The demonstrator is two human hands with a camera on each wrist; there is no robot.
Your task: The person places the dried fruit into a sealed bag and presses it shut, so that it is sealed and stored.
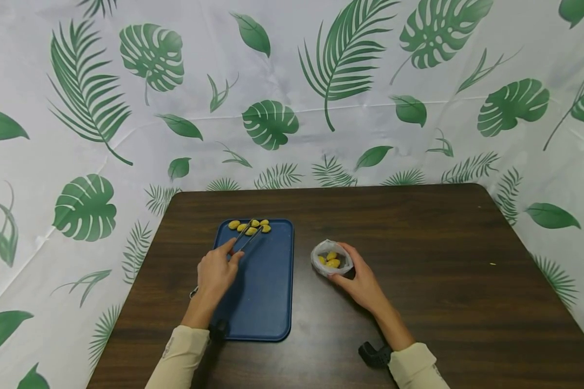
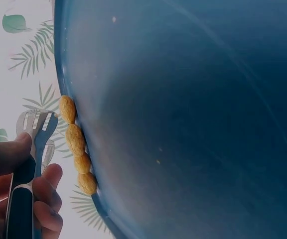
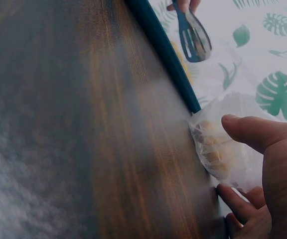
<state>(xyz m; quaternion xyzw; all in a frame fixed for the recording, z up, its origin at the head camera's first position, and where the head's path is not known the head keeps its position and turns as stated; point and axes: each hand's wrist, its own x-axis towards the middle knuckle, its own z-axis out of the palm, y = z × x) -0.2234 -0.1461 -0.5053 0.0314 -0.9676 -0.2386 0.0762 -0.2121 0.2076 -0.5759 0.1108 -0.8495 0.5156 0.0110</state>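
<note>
My left hand (image 1: 216, 273) grips metal tongs (image 2: 44, 122) with slotted ends, its thumb pressing one arm. In the head view the two arms stand apart above a group of small yellow oval pieces (image 1: 234, 225), nut- or fruit-like, at the far edge of a blue tray (image 1: 260, 297). Nothing shows clearly between the tong tips. To the tray's right, my right hand (image 1: 367, 283) holds a clear plastic bag (image 1: 316, 255), thumb on one side and fingers on the other. Its mouth is spread wide, and several yellow pieces (image 1: 333, 263) lie inside.
Beneath everything is a dark wood-grain table (image 1: 418, 232). A white cloth (image 1: 311, 151) with green leaf prints hangs behind it. Black straps sit on both wrists, the right one (image 1: 375, 355) low over the table.
</note>
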